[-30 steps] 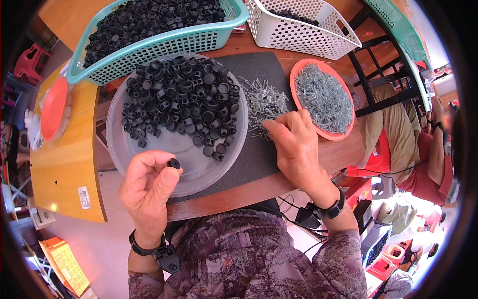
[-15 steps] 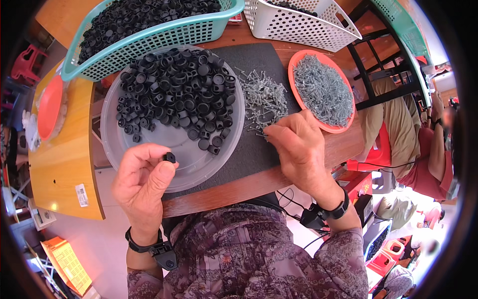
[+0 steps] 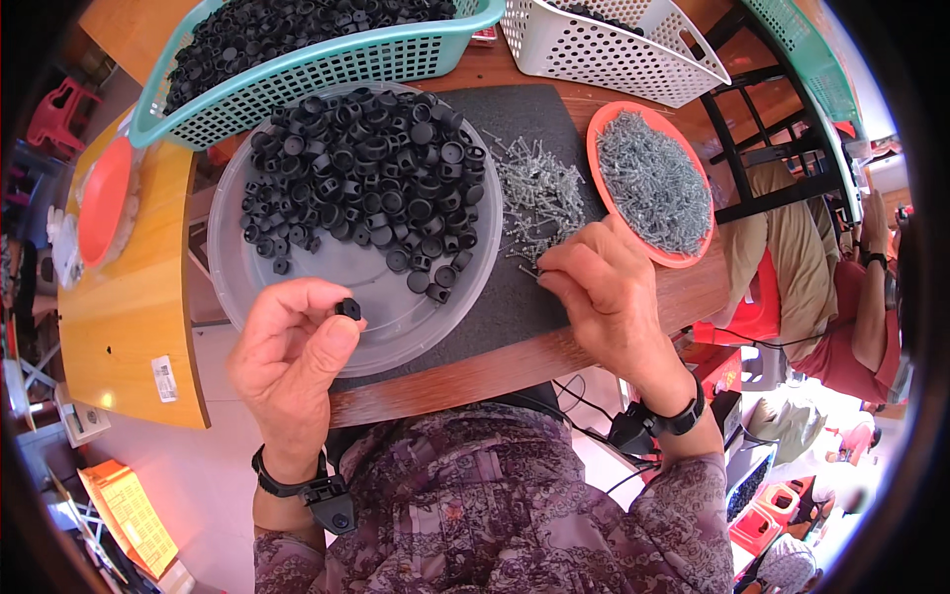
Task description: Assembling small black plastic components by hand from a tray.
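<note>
While my left grip [image 3: 289,368] pinches a small black piece [image 3: 347,308] between thumb and forefinger, my right grip [image 3: 609,307] is at the near edge of a loose heap of screws [image 3: 539,193], fingers bent down toward the thumb; I cannot tell whether they have closed on one. The piece I hold shows against the near side of a round, clear tub [image 3: 322,272], and that tub carries a mound of black caps [image 3: 366,168], crowded toward its far side, with bare plastic nearest me. Under the tub and the heap lies a dark mat [image 3: 475,317], spread on a reddish-brown bench [image 3: 445,391] whose edge runs just in front of my body. To the right of the heap, near my right knuckles, a red-orange dish [image 3: 681,261] is full of more screws. Beyond the tub I have a teal basket [image 3: 317,84] loaded with black parts, and to the right of that a white basket [image 3: 594,59] with some dark pieces in it. Off to my left is a yellow tabletop [image 3: 129,317] with another red-orange dish [image 3: 105,203] on it. I wear a black band on each wrist.
</note>
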Demonstrator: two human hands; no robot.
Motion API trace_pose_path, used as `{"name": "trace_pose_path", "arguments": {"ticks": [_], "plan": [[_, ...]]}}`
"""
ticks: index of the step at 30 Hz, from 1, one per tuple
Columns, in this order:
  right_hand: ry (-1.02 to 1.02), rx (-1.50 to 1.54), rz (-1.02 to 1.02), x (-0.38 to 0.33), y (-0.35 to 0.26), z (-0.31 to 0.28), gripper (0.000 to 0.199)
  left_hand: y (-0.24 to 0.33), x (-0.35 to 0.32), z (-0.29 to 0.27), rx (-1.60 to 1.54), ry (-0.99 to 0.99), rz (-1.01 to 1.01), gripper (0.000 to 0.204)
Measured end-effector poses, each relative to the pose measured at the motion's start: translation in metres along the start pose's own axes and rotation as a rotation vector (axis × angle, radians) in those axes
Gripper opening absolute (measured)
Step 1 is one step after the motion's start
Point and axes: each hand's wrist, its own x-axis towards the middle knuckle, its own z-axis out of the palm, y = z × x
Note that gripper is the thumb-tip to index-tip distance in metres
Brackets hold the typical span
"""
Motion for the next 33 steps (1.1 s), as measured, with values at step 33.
{"name": "trace_pose_path", "arguments": {"ticks": [33], "plan": [[0.011, -0.085, 0.059, 0.001, -0.010, 0.009, 0.016, 0.000, 0.001, 0.000, 0.015, 0.009, 0.007, 0.024]]}}
